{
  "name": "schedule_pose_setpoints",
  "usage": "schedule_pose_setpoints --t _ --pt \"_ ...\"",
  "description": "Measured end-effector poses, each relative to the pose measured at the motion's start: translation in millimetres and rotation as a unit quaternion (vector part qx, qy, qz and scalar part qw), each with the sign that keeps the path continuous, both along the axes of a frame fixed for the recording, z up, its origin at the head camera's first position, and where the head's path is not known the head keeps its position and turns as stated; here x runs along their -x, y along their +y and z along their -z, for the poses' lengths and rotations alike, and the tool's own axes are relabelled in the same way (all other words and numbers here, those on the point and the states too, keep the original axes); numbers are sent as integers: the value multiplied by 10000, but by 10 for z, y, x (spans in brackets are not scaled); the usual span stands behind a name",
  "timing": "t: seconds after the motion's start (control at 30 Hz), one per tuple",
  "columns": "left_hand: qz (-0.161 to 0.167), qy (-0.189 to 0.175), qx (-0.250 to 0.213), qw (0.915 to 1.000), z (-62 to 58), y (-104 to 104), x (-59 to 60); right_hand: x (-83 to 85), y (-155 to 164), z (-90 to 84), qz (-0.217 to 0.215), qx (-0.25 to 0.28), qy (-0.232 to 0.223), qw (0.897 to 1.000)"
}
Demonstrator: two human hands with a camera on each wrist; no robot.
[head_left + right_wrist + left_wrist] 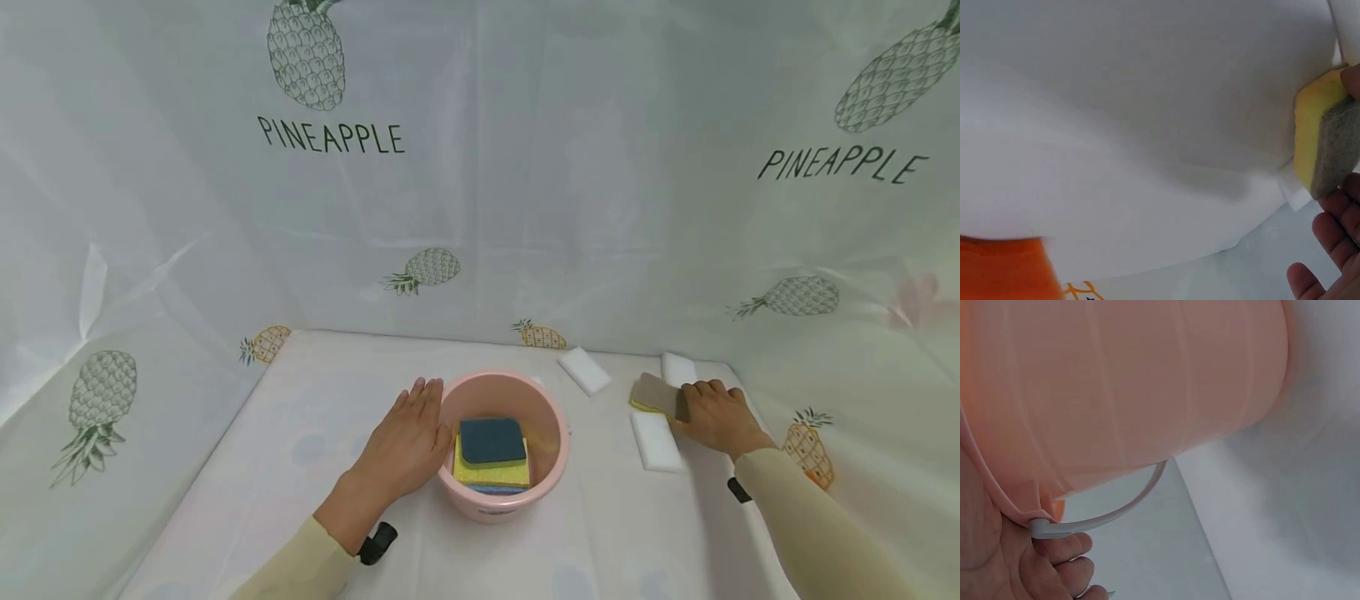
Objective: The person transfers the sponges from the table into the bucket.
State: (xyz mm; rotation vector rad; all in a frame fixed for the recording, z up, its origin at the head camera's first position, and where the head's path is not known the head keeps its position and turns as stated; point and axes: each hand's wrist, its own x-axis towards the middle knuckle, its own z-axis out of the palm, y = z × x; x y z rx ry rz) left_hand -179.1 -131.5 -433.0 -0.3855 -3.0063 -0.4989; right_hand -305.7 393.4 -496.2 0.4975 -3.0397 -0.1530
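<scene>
1. Pink round plastic bucket (553, 433) sits mid-surface on the white cloth-covered surface (315, 417). Inside lies a stack of sponges: a dark blue scouring pad on a yellow sponge (492, 454), with a blue layer showing beneath.
2. Left hand (408, 442) lies flat against the bucket's left wall, fingers straight and together, gripping nothing. Left wrist view shows the white wire handle (1116, 509) hanging down by the fingers (1063, 550).
3. Right hand (716, 415) pinches a yellow sponge with grey scouring face (657, 395), right of the bucket and well apart from it. The sponge looks tipped up at one edge above a white foam block (656, 442).
4. Two more white foam blocks lie nearby: one (583, 370) behind the bucket, one (678, 368) behind the right hand.
5. Handling judgement: the sponge is light, soft and compressible, with a rougher grey face. Taking it by the long edges looks safest; squeezing hard would deform it.
</scene>
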Motion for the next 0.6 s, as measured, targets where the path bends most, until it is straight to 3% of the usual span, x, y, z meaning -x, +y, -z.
schedule_pose_setpoints --t 0.4,0.6 --pt "-8 26 -12 10000 -9 -2 5 -76 -60 13 -267 94 1115 9934" --pt "-33 -40 5 10000 -14 5 2 -111 -75 22 -432 63 1723 9841"
